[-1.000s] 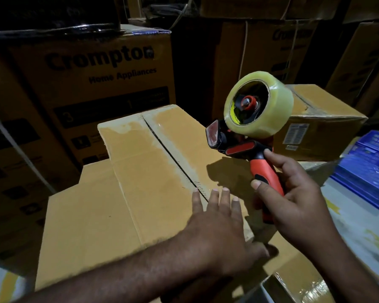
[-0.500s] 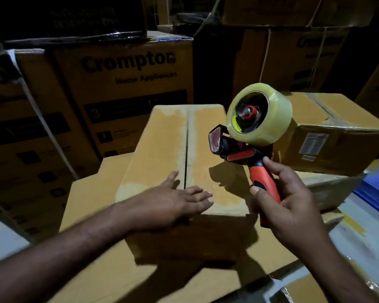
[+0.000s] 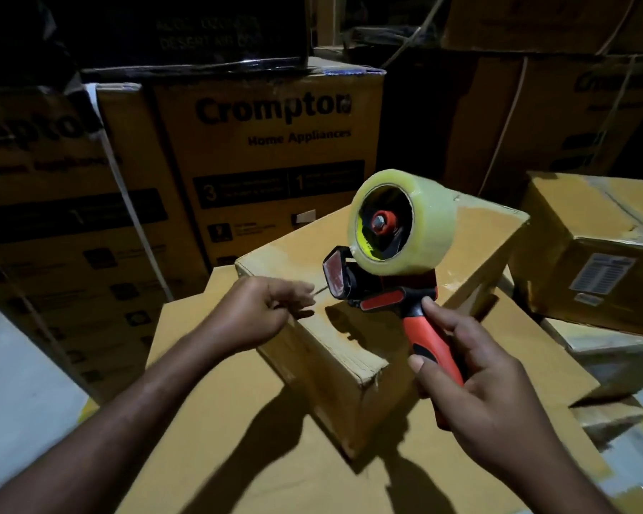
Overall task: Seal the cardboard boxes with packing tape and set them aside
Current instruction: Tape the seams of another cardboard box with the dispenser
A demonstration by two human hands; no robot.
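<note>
A small brown cardboard box [image 3: 335, 369] sits turned at an angle on a larger flat cardboard box [image 3: 238, 447], one corner pointing toward me. Its top flaps are closed, with a pale strip along the seam. My left hand [image 3: 257, 313] rests on the box's near left top edge, fingers loosely bent and holding nothing. My right hand [image 3: 487, 387] grips the red and black handle of a tape dispenser [image 3: 387, 231] carrying a roll of clear tape. The dispenser is held upright just above the box top, its cutter end facing my left hand.
A second brown box with a white label [image 3: 591, 261] stands close on the right. Tall printed appliance cartons [image 3: 271, 161] wall in the back and left. Pale floor [image 3: 23, 383] shows at the lower left. More cardboard pieces lie at the lower right.
The small box has been rotated so a corner now faces me. My left hand slid from flat on the top to its left edge, fingers bent. The dispenser stays in my right hand.
</note>
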